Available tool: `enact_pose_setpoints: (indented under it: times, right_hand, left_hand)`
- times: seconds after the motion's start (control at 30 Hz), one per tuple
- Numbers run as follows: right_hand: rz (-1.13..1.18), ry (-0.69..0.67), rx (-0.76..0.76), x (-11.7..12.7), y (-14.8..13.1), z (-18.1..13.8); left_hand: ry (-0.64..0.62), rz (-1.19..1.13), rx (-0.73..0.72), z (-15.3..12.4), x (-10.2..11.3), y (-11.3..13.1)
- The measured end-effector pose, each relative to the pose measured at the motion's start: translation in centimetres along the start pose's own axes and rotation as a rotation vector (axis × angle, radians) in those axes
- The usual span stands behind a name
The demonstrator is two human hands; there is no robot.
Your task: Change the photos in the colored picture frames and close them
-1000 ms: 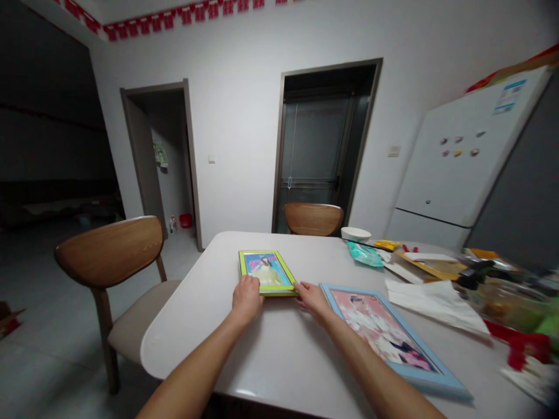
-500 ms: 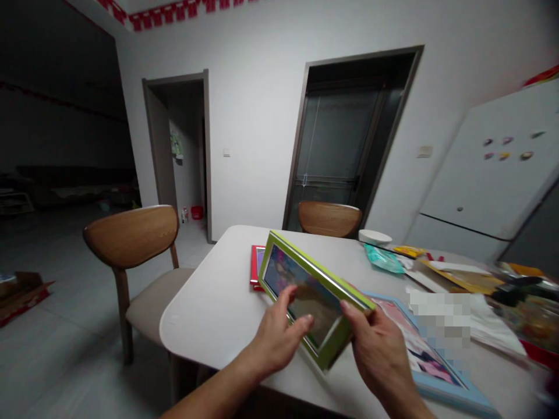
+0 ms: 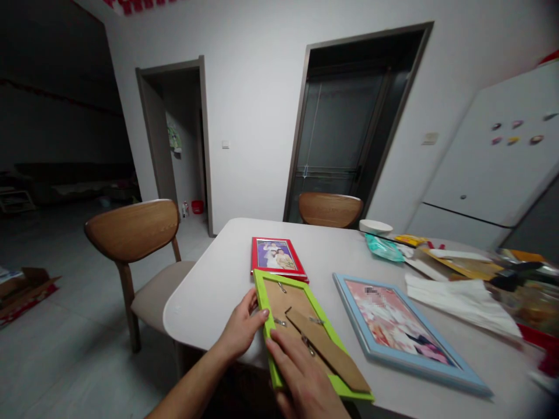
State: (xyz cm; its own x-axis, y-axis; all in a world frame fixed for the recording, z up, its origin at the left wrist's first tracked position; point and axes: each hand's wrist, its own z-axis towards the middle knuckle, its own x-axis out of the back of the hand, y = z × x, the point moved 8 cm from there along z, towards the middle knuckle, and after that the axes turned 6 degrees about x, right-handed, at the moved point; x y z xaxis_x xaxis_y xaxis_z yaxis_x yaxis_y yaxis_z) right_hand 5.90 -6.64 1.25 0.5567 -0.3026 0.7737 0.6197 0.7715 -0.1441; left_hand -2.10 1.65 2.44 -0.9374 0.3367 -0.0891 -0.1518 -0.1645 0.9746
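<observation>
A green picture frame (image 3: pixel 266 302) lies face down at the near edge of the white table (image 3: pixel 332 256), its brown cardboard back and stand showing. My left hand (image 3: pixel 240 329) grips the frame's left edge, thumb on the back. My right hand (image 3: pixel 301 378) lies flat on the brown backing with fingers stretched toward the metal tabs. Just beyond it lies a small red frame (image 3: pixel 278 258) with a photo facing up. To the right lies a larger blue frame (image 3: pixel 406 331), photo up.
A wooden chair (image 3: pixel 135 244) stands at the table's left, another chair (image 3: pixel 331 210) at the far side. White paper (image 3: pixel 458 297), a teal packet (image 3: pixel 384 247), a white bowl (image 3: pixel 375 227) and clutter fill the table's right. A white fridge (image 3: pixel 489 163) stands at the right.
The green frame was lifted off the red frame, turned over and laid face down nearer to me. The red frame beneath now shows. My right hand moved onto the backing.
</observation>
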Motion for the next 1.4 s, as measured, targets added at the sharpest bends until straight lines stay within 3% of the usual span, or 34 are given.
enact_pose_setpoints:
  times: [0.2, 0.37, 0.43, 0.57, 0.63, 0.73, 0.97, 1.17, 1.3, 1.4]
  right_hand:
    - [0.054, -0.179, -0.114, -3.4, -1.0, 2.6]
    - [0.225, -0.287, -0.153, -2.3, -0.7, 3.1]
    - [0.220, -0.239, -0.202, -0.5, 1.4, 2.8]
    - [-0.001, -0.142, -0.437, 3.1, 8.7, 1.0]
    - [-0.071, -0.183, -0.506, 3.4, 11.4, 0.1]
    - [-0.074, -0.252, -0.543, 2.7, 13.0, -0.5]
    - [-0.095, -0.241, -0.550, 1.3, 12.5, 0.7]
    - [-0.160, -0.218, -0.502, 1.6, 12.2, 0.7]
    - [-0.120, -0.164, -0.388, 2.0, 9.4, 1.1]
    - [0.008, -0.224, -0.290, 0.9, 6.6, 1.7]
  left_hand:
    - [0.126, 0.597, 0.084, -0.2, 3.3, -2.4]
    - [0.183, 0.708, 0.127, -1.1, 4.4, -2.6]
    - [0.188, 0.760, 0.141, -1.7, 4.1, -2.3]
    - [0.131, 0.867, 0.169, -3.0, 2.7, -2.2]
    - [0.109, 0.902, 0.167, -3.2, 2.2, -2.3]
    - [0.106, 0.929, 0.137, -3.1, 2.0, -2.5]
    - [0.096, 0.941, 0.113, -2.9, 2.4, -2.4]
    - [0.113, 0.937, 0.076, -2.9, 2.5, -2.5]
    - [0.121, 0.932, 0.087, -2.8, 2.6, -2.7]
    - [0.134, 0.928, 0.083, -2.8, 2.6, -2.5]
